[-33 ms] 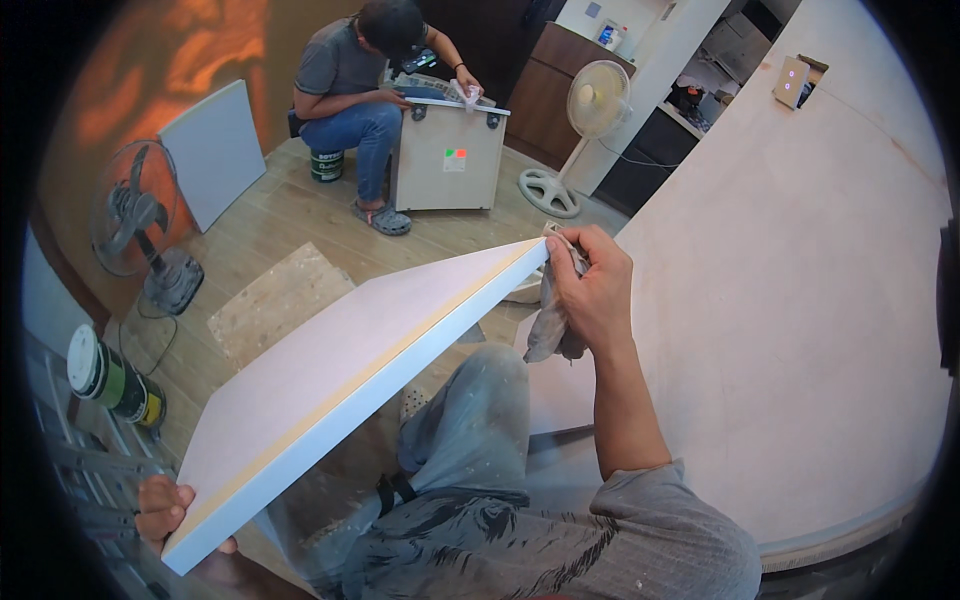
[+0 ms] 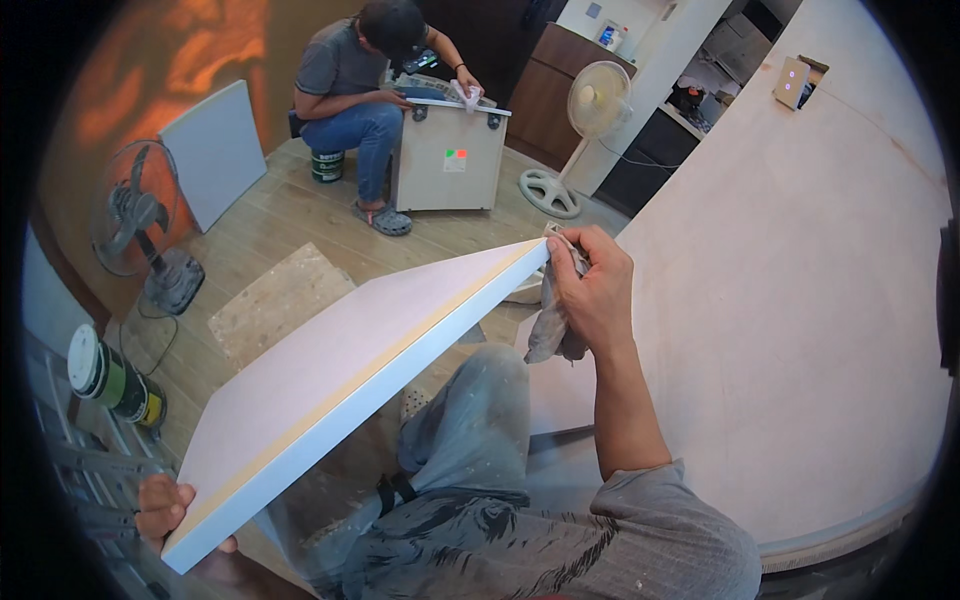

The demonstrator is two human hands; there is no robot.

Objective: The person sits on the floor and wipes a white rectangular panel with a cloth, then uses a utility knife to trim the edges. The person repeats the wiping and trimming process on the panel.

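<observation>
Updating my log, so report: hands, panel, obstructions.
Left hand gripping white panel at one corner. Right hand at another, holding grey cloth. Panel slanted, partly blocking view of floor.

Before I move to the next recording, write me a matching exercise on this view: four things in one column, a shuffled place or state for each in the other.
Things
1. white-edged board
2. grey rag
3. left hand
4. pedestal fan

Places or states
A. standing near the brown cabinet
B. slanting, with a hand at either end
C. hanging from the right hand
D. at the board's lower-left corner

Pairs: 1-B, 2-C, 3-D, 4-A
</observation>
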